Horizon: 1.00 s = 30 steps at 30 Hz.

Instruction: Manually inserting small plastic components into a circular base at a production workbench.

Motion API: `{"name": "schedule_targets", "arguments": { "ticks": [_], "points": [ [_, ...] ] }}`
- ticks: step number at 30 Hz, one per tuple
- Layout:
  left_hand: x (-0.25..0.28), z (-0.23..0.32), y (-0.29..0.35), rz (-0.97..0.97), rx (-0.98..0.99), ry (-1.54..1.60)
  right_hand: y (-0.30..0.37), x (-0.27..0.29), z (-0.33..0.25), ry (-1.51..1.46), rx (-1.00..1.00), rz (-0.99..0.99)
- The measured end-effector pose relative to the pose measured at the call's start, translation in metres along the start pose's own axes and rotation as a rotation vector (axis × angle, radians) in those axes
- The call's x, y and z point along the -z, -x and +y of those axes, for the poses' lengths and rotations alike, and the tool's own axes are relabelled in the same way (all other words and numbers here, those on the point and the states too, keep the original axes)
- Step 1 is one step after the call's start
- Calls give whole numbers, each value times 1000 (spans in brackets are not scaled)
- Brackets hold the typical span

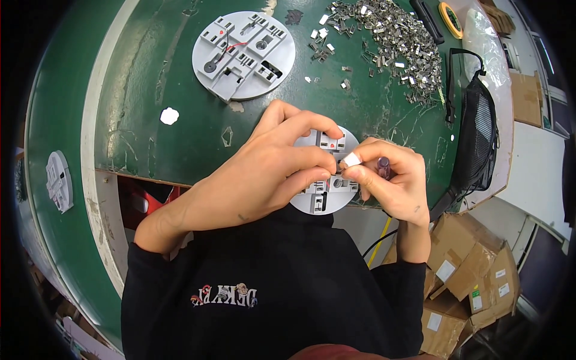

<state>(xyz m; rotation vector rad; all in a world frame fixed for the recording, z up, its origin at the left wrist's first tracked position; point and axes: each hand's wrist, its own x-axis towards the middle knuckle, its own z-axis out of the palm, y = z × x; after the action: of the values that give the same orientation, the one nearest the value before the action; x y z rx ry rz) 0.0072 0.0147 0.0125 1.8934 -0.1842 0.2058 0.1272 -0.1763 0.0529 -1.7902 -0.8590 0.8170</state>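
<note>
At the table's near edge lies a round grey plastic disc (305, 203) with raised compartments, partly covered by my hands. My right hand (393, 174) pinches a small white-faced piece (351, 159) between thumb and index finger, over the disc's middle. A dark purple handle, like a screwdriver's (383, 165), is tucked among the same hand's fingers. My left hand (288, 150) reaches over the disc from the left. Its thumb and index finger are closed right beside the white-faced piece, and whatever sits between them is hidden.
Another grey disc (246, 84) with red and black wires lies farther back. Small metal clips (402, 42) are heaped at the far right, near yellow tape (450, 20) and a black mesh bag (478, 129). Cardboard boxes (468, 264) stand lower right. A third disc (59, 182) is far left.
</note>
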Motion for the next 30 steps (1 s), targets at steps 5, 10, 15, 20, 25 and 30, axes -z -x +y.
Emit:
{"name": "schedule_targets", "arguments": {
  "ticks": [5,10,15,20,25,30],
  "points": [
    [1,0,0,-15,7,5,-1,3,0,-124,-121,-8],
    [1,-1,0,-19,1,0,-3,4,0,-149,-168,-19],
    [1,-1,1,-19,5,11,-5,5,-3,-128,-187,-46],
    [2,-1,1,-28,13,15,-5,5,-3,-120,-202,-41],
    [2,-1,0,-33,0,1,-5,6,-3,-108,-229,-39],
    [2,-2,1,-24,-13,-1,-5,5,-4,-97,-204,-44]
  ]
}}
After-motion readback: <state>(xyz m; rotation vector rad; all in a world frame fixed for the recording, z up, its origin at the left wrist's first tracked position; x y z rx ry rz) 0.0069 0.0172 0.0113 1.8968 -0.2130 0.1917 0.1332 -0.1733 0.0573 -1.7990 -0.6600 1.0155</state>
